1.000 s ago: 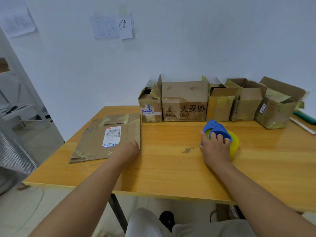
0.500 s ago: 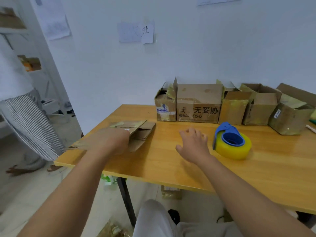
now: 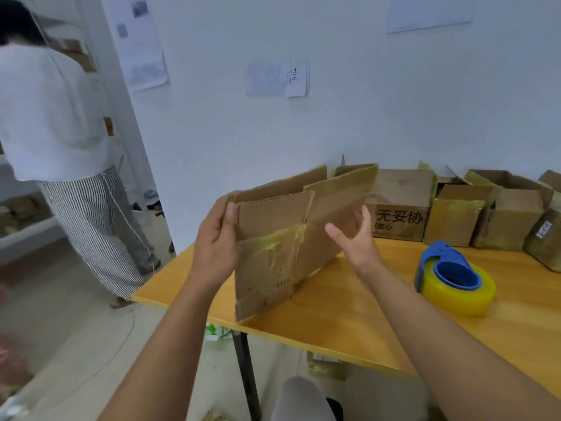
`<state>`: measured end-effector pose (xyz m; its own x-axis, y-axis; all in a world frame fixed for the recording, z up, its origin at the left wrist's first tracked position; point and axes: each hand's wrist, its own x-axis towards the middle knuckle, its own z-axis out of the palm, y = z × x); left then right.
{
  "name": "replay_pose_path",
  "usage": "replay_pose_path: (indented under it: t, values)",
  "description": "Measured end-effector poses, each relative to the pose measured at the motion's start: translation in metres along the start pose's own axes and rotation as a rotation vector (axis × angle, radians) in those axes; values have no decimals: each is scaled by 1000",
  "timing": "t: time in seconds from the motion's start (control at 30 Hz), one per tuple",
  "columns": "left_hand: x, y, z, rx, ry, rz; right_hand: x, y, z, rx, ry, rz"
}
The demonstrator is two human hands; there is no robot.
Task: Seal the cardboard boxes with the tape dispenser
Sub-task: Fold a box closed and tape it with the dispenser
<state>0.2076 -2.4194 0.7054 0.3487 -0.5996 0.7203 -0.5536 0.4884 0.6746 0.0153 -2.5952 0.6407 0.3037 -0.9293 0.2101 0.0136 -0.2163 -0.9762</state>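
Gripping the near edge of the flattened cardboard box (image 3: 282, 247) with my left hand (image 3: 216, 238), I'm standing it upright on the wooden table (image 3: 349, 317), while my right hand (image 3: 355, 235) is hovering loose-fingered just beside its face, holding nothing. Tape dispenser (image 3: 453, 281) is sitting on the table to the right, a row of boxes (image 3: 455, 214) is lining the white wall, and someone in striped trousers (image 3: 94, 226) is standing off left.

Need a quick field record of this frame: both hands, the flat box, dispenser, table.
left hand: grips the near upper corner of the flattened box
right hand: open, at the box's far side; contact unclear
flattened box: upright, bottom edge on table, old tape residue
tape dispenser: on table, untouched
background: row of boxes along wall
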Motion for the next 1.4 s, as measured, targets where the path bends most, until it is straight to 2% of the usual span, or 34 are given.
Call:
replay_pose_path:
  t: [0.07,0.17,0.27,0.4,0.53,0.63,0.7,0.77,0.83,0.93,1.03,1.17,1.4]
  values:
    - [0,-7,2,-65,82,-16,7,-5,-4,24,69,-8]
    - [1,-15,3,-102,115,-36,15,-5,-14,51,156,-5]
    - [4,-22,4,-131,157,-90,18,-4,-22,68,175,-17]
    - [16,-30,5,-145,341,-144,17,-4,-31,3,225,2]
    - [23,-37,18,-114,584,-221,9,-4,-34,-60,198,-21]
    - [24,-29,34,-13,677,-191,-4,-6,-35,-63,198,-68]
    - [26,-26,43,-9,638,-223,-11,-11,-38,-50,255,-103]
    - [25,-29,51,-61,514,-329,-18,-18,-44,-37,330,-129]
    - [21,-30,59,-1,361,-396,-27,-22,-52,-53,395,-158]
    - [13,-25,71,17,148,-374,-40,-20,-61,-92,425,-177]
    - [6,-20,83,0,13,-323,-50,-16,-66,-112,429,-168]
    - [-6,-18,96,49,-51,-225,-56,-11,-73,-133,432,-154]
    - [-11,-13,99,-84,-17,-156,-71,-14,-82,-133,302,-210]
